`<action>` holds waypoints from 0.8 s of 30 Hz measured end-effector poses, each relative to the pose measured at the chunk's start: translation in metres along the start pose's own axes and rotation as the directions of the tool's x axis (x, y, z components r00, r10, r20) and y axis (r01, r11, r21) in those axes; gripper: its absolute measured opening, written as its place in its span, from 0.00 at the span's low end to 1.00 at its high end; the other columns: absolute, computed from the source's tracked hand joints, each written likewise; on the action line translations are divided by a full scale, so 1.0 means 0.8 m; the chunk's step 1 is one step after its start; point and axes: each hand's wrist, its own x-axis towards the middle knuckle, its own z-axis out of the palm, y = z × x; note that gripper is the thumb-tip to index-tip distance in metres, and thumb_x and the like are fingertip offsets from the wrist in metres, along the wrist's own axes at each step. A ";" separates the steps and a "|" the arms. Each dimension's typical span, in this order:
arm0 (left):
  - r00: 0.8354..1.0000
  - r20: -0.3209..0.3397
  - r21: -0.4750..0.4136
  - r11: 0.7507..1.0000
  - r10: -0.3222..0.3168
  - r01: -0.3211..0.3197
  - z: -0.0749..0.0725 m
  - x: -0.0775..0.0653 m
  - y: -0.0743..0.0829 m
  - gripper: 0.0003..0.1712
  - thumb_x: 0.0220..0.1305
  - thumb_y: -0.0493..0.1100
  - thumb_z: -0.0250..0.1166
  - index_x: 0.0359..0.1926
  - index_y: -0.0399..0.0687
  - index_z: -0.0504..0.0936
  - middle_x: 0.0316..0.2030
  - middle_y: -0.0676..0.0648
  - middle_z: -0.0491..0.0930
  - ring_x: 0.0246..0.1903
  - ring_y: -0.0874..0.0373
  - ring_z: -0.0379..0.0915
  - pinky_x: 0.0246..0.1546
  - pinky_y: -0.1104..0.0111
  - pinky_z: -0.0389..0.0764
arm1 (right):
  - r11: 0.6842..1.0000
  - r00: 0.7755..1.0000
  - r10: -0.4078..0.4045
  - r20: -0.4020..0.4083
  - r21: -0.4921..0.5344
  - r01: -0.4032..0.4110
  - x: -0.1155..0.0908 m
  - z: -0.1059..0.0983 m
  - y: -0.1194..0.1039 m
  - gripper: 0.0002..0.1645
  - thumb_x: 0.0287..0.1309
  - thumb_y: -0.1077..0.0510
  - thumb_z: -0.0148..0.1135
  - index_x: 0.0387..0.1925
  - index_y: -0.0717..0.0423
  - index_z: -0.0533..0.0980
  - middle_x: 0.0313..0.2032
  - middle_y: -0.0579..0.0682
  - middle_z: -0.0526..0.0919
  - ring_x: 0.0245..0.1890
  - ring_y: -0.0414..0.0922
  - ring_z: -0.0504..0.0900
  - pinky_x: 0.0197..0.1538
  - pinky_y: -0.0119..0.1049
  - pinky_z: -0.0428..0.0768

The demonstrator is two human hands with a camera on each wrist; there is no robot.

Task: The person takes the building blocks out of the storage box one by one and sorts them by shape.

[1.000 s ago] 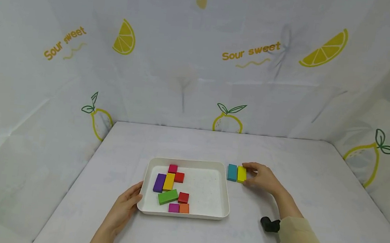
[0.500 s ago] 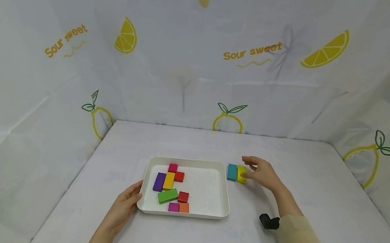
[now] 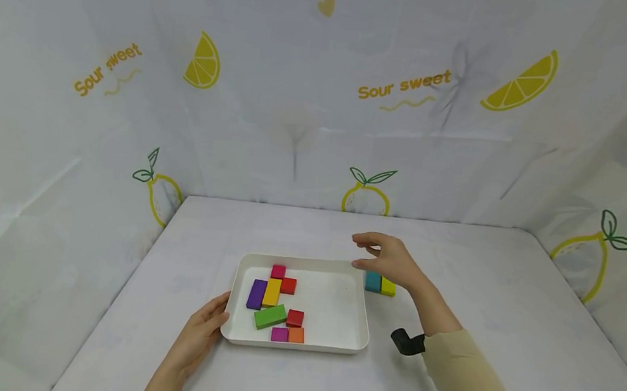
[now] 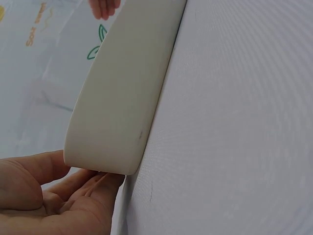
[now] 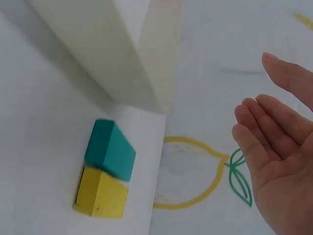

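Note:
A white tray point(image 3: 336, 306) lies on the table. On its left side are several coloured blocks, among them a purple block point(image 3: 257, 294), a dark yellow block point(image 3: 272, 293) and a green block point(image 3: 271, 316). My left hand point(image 3: 200, 330) holds the tray's left side, thumb at the rim and fingers at the outer wall in the left wrist view. Just outside the right wall, a teal block point(image 3: 373, 283) and a yellow block point(image 3: 388, 287) stand side by side. Over the tray's far right corner hovers my right hand point(image 3: 387, 259), nothing between its spread thumb and fingers.
Smaller blocks share the tray: a pink block point(image 3: 279, 271), a red block point(image 3: 295, 318), an orange block point(image 3: 295, 335) and a magenta one. A lemon-print cloth point(image 3: 301, 92) hangs behind the white table point(image 3: 481, 289). A black wrist mount point(image 3: 408, 342) sticks out from the right sleeve.
My right hand has let go of the yellow block, lifted and moved left to above the tray's far corner. The yellow block stays beside the teal one. The left hand stays put.

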 end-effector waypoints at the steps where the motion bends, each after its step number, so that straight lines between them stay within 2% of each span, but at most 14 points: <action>1: 1.000 0.001 0.002 1.000 0.003 -0.003 0.000 0.000 -0.001 0.33 0.76 0.36 0.47 0.76 0.34 0.49 0.77 0.32 0.47 0.78 0.40 0.42 0.76 0.48 0.52 | 1.000 1.000 -0.007 0.009 0.012 0.007 0.002 0.004 -0.007 0.33 0.54 0.59 0.72 0.61 0.60 0.74 0.62 0.59 0.78 0.62 0.57 0.78 0.67 0.50 0.77; 9: 1.000 0.015 0.004 1.000 0.013 -0.013 -0.003 -0.002 0.000 0.33 0.76 0.36 0.47 0.76 0.34 0.47 0.77 0.32 0.45 0.78 0.39 0.40 0.77 0.49 0.50 | 0.996 0.993 -0.079 0.092 0.042 0.075 0.025 0.048 -0.055 0.32 0.54 0.59 0.72 0.61 0.58 0.75 0.61 0.58 0.80 0.61 0.53 0.78 0.68 0.48 0.77; 13: 1.000 0.004 0.002 1.000 0.004 -0.004 -0.003 0.000 -0.002 0.33 0.76 0.37 0.47 0.76 0.35 0.48 0.77 0.33 0.47 0.78 0.41 0.41 0.77 0.50 0.51 | 0.996 0.986 -0.066 0.155 0.064 0.056 0.037 0.074 -0.071 0.31 0.55 0.59 0.72 0.61 0.56 0.75 0.61 0.55 0.80 0.63 0.53 0.77 0.70 0.48 0.75; 16: 1.000 0.000 -0.004 1.000 0.006 -0.006 -0.002 0.002 -0.004 0.33 0.76 0.37 0.47 0.76 0.35 0.49 0.77 0.33 0.48 0.78 0.41 0.42 0.77 0.50 0.52 | 0.997 0.976 -0.060 0.210 0.051 0.050 0.042 0.093 -0.082 0.31 0.55 0.58 0.71 0.61 0.56 0.76 0.61 0.55 0.80 0.63 0.55 0.77 0.70 0.49 0.75; 20: 1.000 0.008 -0.004 1.000 0.018 -0.018 -0.002 0.001 -0.003 0.33 0.76 0.36 0.46 0.76 0.35 0.48 0.77 0.33 0.48 0.78 0.41 0.42 0.77 0.50 0.51 | 0.996 0.958 -0.092 0.273 0.037 0.085 0.041 0.114 -0.092 0.29 0.55 0.59 0.71 0.60 0.59 0.77 0.59 0.57 0.82 0.61 0.57 0.78 0.68 0.50 0.77; 24: 1.000 0.016 0.002 1.000 0.019 -0.019 -0.002 0.000 -0.001 0.33 0.76 0.36 0.47 0.76 0.35 0.48 0.77 0.32 0.47 0.78 0.41 0.43 0.77 0.49 0.52 | 0.994 0.939 -0.110 0.327 0.044 0.101 0.034 0.131 -0.095 0.26 0.54 0.60 0.72 0.57 0.59 0.79 0.56 0.56 0.84 0.58 0.54 0.81 0.64 0.49 0.80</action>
